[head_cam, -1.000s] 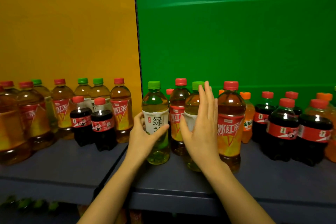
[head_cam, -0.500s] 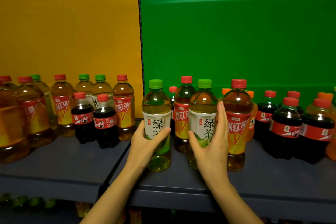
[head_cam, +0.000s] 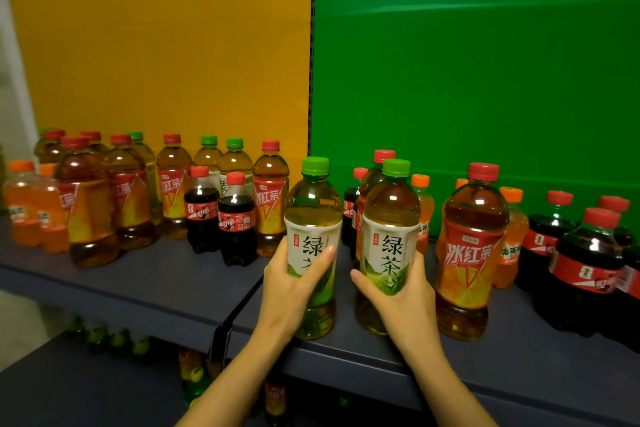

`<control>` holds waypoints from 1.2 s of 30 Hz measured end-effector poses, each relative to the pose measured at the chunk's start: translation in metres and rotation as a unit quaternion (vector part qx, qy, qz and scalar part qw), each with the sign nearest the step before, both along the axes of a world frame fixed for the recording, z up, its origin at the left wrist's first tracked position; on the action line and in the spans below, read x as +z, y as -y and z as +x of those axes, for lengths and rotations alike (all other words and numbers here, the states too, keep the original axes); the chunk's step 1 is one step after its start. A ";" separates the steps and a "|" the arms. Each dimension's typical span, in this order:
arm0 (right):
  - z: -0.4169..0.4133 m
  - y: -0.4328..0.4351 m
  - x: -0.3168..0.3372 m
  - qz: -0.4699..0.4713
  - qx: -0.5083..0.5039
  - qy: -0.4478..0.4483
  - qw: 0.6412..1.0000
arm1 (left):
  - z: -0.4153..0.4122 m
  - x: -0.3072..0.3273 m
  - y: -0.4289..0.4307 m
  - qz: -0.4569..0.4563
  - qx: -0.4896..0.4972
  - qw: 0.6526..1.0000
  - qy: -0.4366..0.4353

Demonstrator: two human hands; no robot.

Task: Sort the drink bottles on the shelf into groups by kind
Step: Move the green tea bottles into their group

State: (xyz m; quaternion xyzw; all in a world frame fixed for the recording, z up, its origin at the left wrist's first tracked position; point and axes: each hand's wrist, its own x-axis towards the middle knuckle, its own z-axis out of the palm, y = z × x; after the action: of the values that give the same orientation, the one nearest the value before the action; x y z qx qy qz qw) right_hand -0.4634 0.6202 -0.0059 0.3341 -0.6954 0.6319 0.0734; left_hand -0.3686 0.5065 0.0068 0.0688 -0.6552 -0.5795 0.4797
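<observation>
Green-capped, two tea bottles are upright at the front of the dark shelf (head_cam: 156, 281), both left of the red-labelled iced tea bottle (head_cam: 471, 253). The right hand (head_cam: 405, 298) grips the nearer tea bottle (head_cam: 389, 229) just beside it. The left hand (head_cam: 294, 288) grips the farther tea bottle (head_cam: 313, 218).
</observation>
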 end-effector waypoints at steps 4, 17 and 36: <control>0.007 -0.001 0.003 -0.019 0.040 -0.001 0.999 | 0.015 -0.002 0.003 -0.015 0.043 0.999 -0.007; 0.084 0.075 0.017 -0.096 0.199 0.042 0.974 | 0.130 0.001 0.076 -0.002 0.187 0.982 -0.029; 0.321 0.371 0.022 -0.108 0.359 0.086 0.923 | 0.412 0.000 0.305 0.002 0.361 0.930 0.075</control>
State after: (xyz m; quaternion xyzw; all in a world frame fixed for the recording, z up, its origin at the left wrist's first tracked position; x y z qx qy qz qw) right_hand -0.1421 0.2494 0.0162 0.4956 -0.4602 0.7134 -0.1833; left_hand 0.0437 0.2015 0.0072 0.3446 -0.6190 -0.3620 0.6059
